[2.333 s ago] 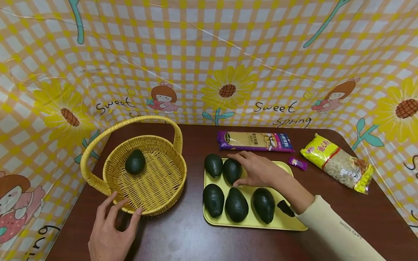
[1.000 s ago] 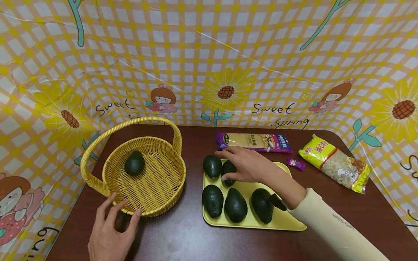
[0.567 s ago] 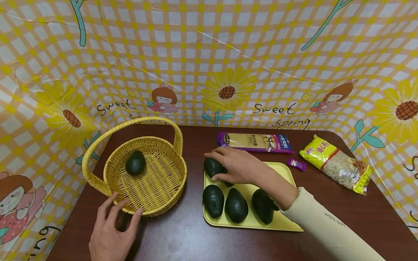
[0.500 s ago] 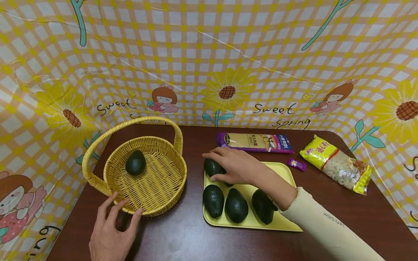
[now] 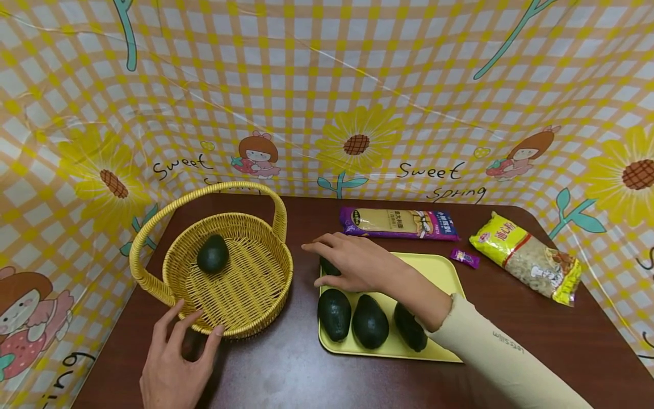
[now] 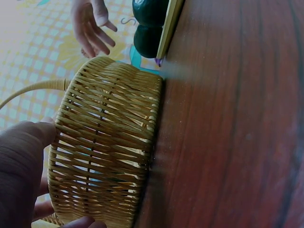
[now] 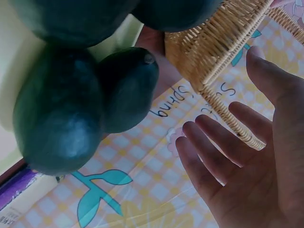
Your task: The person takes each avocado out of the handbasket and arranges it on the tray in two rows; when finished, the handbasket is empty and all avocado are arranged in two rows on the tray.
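My left hand (image 5: 176,355) rests its spread fingertips on the near rim of the yellow wicker basket (image 5: 278,289); in the left wrist view the thumb (image 6: 40,133) touches the rim. Inside the basket lies one dark green avocado (image 5: 212,254). Over the back left of the yellow tray (image 5: 444,278) hovers my right hand (image 5: 357,262), fingers spread and nothing in it. It partly covers the back-left avocado (image 5: 329,267) and hides the one beside it. Three avocados (image 5: 370,322) lie along the tray's front. The right wrist view shows this palm (image 7: 247,190) apart from the avocados (image 7: 61,118).
A purple pasta packet (image 5: 398,222) lies behind the tray. To its right are a small purple wrapped sweet (image 5: 465,258) and a yellow bag of pasta (image 5: 528,258). The basket's tall handle (image 5: 153,227) arches over its far left side. Checked cloth (image 5: 306,85) encloses the brown table.
My right hand has moved left, from over the second back avocado to over the back-left one and slightly past the tray edge. My left hand and the basket have stayed put.
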Demonstrator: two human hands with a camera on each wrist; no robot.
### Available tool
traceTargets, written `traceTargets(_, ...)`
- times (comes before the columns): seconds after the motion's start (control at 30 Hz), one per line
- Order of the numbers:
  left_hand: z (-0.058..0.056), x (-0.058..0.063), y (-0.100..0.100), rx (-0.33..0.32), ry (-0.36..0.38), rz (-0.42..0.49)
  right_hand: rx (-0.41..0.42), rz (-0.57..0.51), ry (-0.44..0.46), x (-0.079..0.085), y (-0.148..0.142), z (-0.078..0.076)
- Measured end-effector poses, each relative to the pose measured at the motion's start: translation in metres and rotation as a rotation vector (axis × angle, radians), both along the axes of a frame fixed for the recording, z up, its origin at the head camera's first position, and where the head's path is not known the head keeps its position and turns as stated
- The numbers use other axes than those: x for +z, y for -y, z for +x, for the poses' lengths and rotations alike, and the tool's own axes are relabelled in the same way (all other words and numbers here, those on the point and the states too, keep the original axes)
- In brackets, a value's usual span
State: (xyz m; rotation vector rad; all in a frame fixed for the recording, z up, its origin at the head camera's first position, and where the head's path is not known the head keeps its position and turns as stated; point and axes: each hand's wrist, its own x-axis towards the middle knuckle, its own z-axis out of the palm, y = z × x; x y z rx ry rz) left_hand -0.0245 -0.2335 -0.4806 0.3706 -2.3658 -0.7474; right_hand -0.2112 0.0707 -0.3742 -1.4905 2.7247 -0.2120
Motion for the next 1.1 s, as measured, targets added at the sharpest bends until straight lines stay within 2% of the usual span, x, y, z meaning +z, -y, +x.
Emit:
traceTargets(0.43, 0.001, -0.001, 0.001, 0.001, 0.004, -0.004, 0.089, -0.032, -0.038, 0.001, 0.028, 0.003)
traceTargets(0.7, 0.000, 0.000, 0.001, -0.005, 0.011, -0.002, 0.126, -0.013, -0.087, 0.003, 0.043, 0.002)
traceTargets(1.1, 0.000, 0.000, 0.001, 0.000, 0.018, -0.003, 0.136, 0.006, -0.072, 0.004, 0.068, -0.001)
